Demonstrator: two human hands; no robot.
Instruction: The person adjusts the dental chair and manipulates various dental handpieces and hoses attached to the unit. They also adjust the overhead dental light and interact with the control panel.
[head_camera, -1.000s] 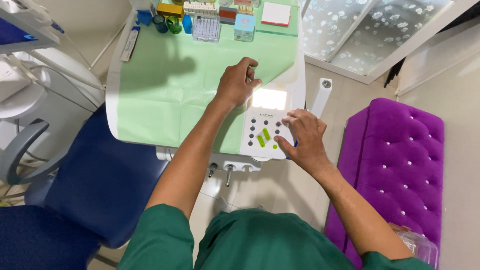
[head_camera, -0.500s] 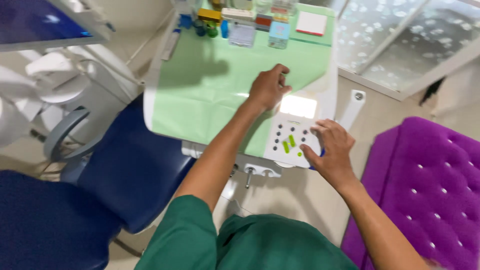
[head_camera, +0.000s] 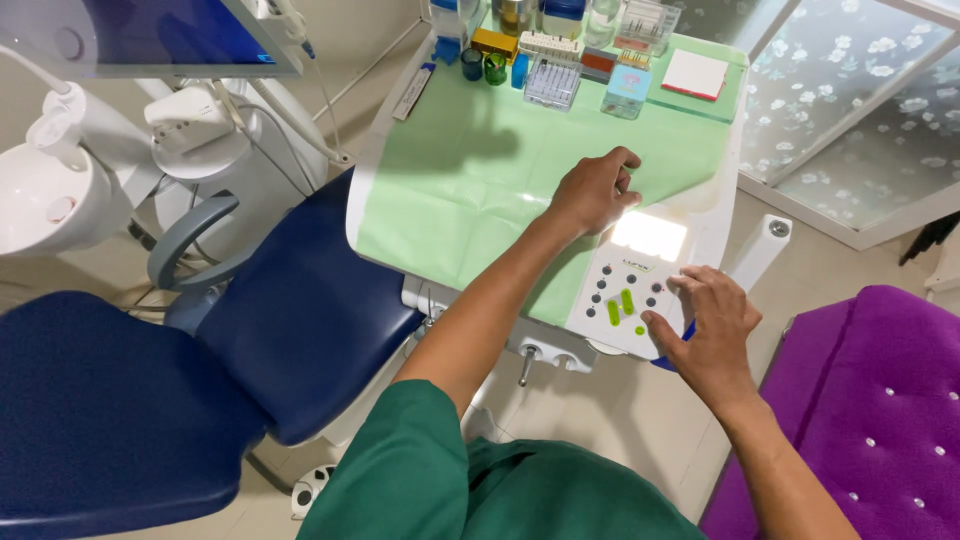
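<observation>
My left hand (head_camera: 592, 190) rests on the green paper sheet (head_camera: 470, 190) that covers the white instrument tray (head_camera: 715, 215), its fingers curled at the sheet's right edge beside a lit white panel (head_camera: 648, 236). My right hand (head_camera: 706, 335) lies over the white control panel (head_camera: 625, 300) with dark buttons and green marks, fingertips touching its right side. Whether the left fingers pinch the sheet cannot be told.
Small bottles, boxes and a clear bur holder (head_camera: 552, 82) stand along the tray's far edge. A blue dental chair (head_camera: 200, 370) fills the left, with a white spittoon basin (head_camera: 45, 205) beyond it. A purple tufted seat (head_camera: 880, 400) stands at right. A screen (head_camera: 160, 35) hangs top left.
The view has shifted, so the tray and hands now sit further right. Both hands stay on the sheet edge and the control panel, with the right fingers slightly shifted.
</observation>
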